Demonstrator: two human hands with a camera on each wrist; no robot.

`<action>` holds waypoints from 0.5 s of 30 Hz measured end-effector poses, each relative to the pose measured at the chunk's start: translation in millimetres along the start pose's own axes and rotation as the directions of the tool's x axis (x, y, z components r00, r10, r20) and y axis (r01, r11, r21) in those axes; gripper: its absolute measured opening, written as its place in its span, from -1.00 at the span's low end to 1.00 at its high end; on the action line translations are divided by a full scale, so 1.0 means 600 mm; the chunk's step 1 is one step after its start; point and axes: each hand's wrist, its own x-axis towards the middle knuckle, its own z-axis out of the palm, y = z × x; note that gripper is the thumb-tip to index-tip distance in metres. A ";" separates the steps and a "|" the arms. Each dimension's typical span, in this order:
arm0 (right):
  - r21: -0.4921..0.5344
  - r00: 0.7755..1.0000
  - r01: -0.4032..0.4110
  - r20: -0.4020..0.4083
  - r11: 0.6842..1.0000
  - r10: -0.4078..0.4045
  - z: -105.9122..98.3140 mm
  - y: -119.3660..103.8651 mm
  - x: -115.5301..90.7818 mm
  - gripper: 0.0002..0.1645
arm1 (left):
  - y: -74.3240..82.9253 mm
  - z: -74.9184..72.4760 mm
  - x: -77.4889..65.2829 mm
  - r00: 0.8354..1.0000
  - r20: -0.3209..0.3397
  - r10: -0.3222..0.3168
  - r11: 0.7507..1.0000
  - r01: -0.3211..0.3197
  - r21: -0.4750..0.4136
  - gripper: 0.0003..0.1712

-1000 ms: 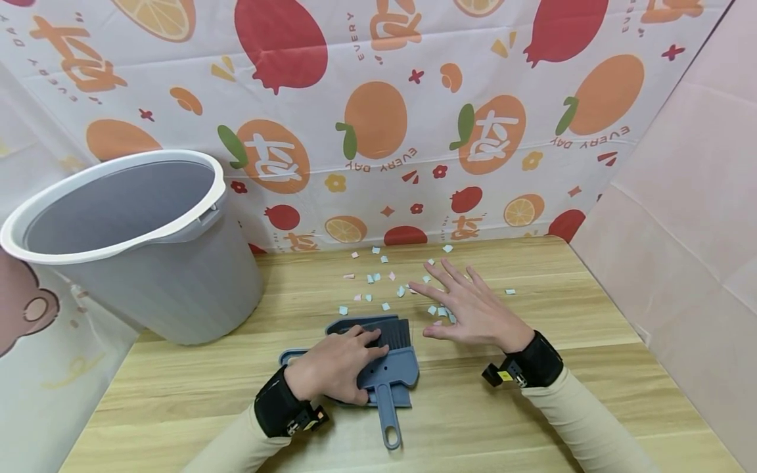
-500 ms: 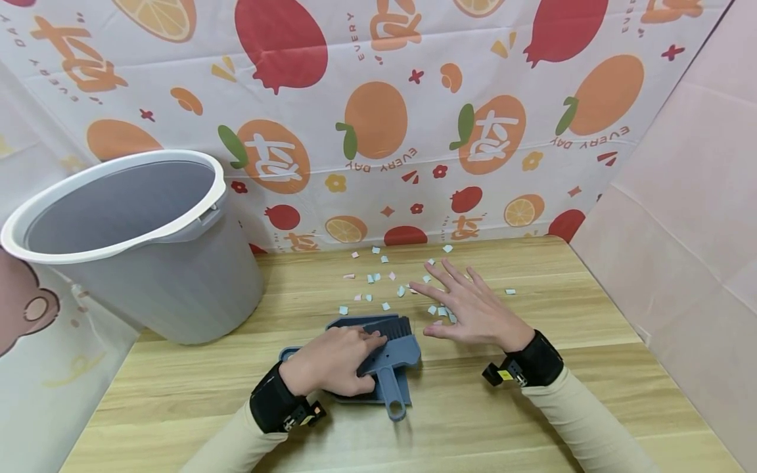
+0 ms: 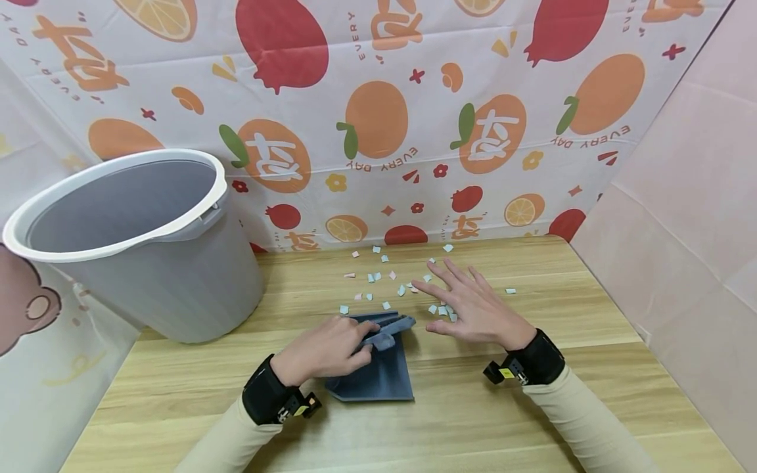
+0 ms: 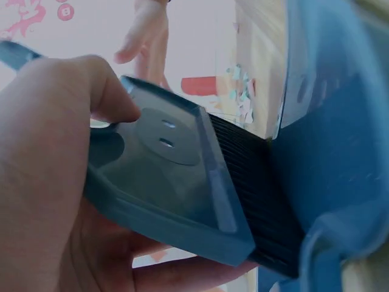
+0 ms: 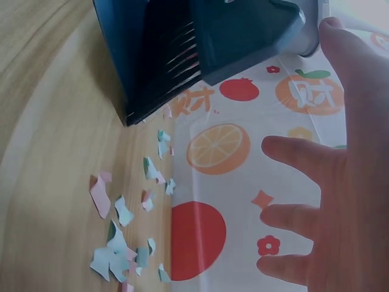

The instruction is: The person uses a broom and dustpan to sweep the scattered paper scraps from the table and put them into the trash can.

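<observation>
My left hand (image 3: 322,348) holds a small blue-grey hand brush (image 4: 170,158) by its head, thumb on one face and fingers on the other. The brush is tipped up over the matching dustpan (image 3: 378,381), its dark bristles (image 4: 249,188) pointing down into the pan. The pan lies on the table, its handle hidden under my left hand. My right hand (image 3: 473,309) hovers with spread fingers over the paper scraps (image 3: 442,311), holding nothing. In the right wrist view, pale blue and pink scraps (image 5: 109,258) lie on the wood below the brush.
A large grey bucket (image 3: 177,289) with a white rim stands at the left of the wooden table (image 3: 473,414). Behind the table hangs a fruit-print cloth (image 3: 378,197). A pale pink wall (image 3: 692,263) borders the right side.
My left hand has drawn the brush up off the dustpan and tilted it, so its handle no longer sticks out toward the front. The right hand has stayed nearly still.
</observation>
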 end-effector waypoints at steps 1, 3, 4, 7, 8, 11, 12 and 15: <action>0.000 1.000 -0.003 -0.002 1.000 0.003 -0.001 0.001 0.000 0.00 | -0.001 -0.002 -0.001 1.000 -0.003 -0.012 1.000 0.011 -0.020 -0.55; 0.002 1.000 -0.009 -0.011 1.000 0.009 -0.003 0.002 -0.001 0.00 | -0.002 -0.005 -0.002 1.000 -0.010 -0.022 0.999 0.021 -0.037 -0.62; 0.003 1.000 -0.010 -0.014 1.000 0.010 -0.004 0.002 -0.001 0.00 | -0.002 -0.007 -0.002 1.000 -0.011 -0.024 0.999 0.024 -0.043 -0.66; 0.005 1.000 -0.010 -0.015 1.000 0.010 -0.005 0.003 -0.001 0.01 | -0.002 -0.010 -0.004 1.000 -0.012 -0.022 0.999 0.022 -0.040 -0.70; 0.008 1.000 -0.009 -0.014 1.000 0.009 -0.005 0.003 -0.001 0.01 | -0.001 -0.011 -0.004 1.000 -0.012 -0.018 0.999 0.018 -0.034 -0.70; 0.015 1.000 -0.008 -0.007 1.000 0.008 -0.004 0.002 -0.001 0.01 | 0.000 -0.014 -0.006 1.000 -0.011 -0.007 1.000 0.007 -0.028 -0.68; 0.015 1.000 -0.007 -0.007 1.000 0.007 -0.004 0.001 -0.001 0.02 | -0.001 -0.015 -0.006 1.000 -0.012 -0.004 1.000 0.003 -0.030 -0.67; 0.018 1.000 -0.007 -0.011 1.000 0.007 -0.004 0.001 -0.001 0.04 | -0.002 -0.019 -0.007 1.000 -0.026 0.014 0.999 -0.015 -0.032 -0.65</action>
